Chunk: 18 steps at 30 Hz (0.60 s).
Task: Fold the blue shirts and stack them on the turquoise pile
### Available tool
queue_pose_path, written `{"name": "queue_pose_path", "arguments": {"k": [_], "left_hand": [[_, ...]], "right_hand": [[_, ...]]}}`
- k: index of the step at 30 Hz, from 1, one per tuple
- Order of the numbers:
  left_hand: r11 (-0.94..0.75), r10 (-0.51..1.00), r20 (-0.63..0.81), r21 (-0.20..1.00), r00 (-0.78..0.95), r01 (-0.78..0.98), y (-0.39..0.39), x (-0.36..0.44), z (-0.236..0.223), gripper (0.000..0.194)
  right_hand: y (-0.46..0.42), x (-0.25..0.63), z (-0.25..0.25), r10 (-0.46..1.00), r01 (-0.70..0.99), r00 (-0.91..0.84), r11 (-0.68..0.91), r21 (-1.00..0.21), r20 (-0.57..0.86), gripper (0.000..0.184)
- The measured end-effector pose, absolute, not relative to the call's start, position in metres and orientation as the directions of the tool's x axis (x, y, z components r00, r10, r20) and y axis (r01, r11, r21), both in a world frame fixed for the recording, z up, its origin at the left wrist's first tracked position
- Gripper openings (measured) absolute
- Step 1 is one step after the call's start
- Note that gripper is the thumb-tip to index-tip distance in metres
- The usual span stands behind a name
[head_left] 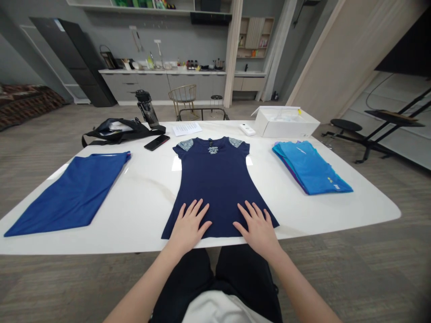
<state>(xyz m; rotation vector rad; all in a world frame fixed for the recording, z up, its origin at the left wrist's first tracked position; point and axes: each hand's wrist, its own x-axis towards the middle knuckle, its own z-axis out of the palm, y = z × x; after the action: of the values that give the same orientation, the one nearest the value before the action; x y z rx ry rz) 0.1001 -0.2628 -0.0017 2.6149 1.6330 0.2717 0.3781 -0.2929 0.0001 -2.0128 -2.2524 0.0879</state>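
**The navy shirt (215, 179) lies with its length from near to far**

From my remote place, I look mainly at one relation: the long axis of the shirt goes straight away from the two hands. The near hem (222, 233) is by them, and the collar (210, 142) is at the far end, well apart from both.

My left grip (190, 226) rests flat on the left part of the hem end, and my right grip (257, 228) rests flat on the right part. In both, the fingers are spread and nothing is grasped. Each one is nearer to the hem corner of its own side; between the thumbs I see only cloth. For the collar, I judge that neither has a clear advantage.

The shirt is spread in the middle of the white tabletop (144, 197), between a blue garment (70, 193) at left and a pile of folded clothes (311, 168) at right.
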Motion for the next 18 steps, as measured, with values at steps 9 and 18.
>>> {"name": "queue_pose_path", "arguments": {"k": [9, 18], "left_hand": [[-0.43, 0.901, 0.093, 0.05, 0.424, 0.902, -0.159, 0.112, 0.042, 0.027], [-0.397, 0.905, 0.179, 0.024, 0.387, 0.917, -0.043, 0.156, 0.024, 0.023]], "right_hand": [[-0.199, 0.404, 0.029, 0.966, 0.91, -0.255, 0.254, -0.327, 0.039, 0.028], [-0.048, 0.375, 0.01, 0.941, 0.919, -0.245, 0.302, -0.253, 0.232, 0.019]]}}
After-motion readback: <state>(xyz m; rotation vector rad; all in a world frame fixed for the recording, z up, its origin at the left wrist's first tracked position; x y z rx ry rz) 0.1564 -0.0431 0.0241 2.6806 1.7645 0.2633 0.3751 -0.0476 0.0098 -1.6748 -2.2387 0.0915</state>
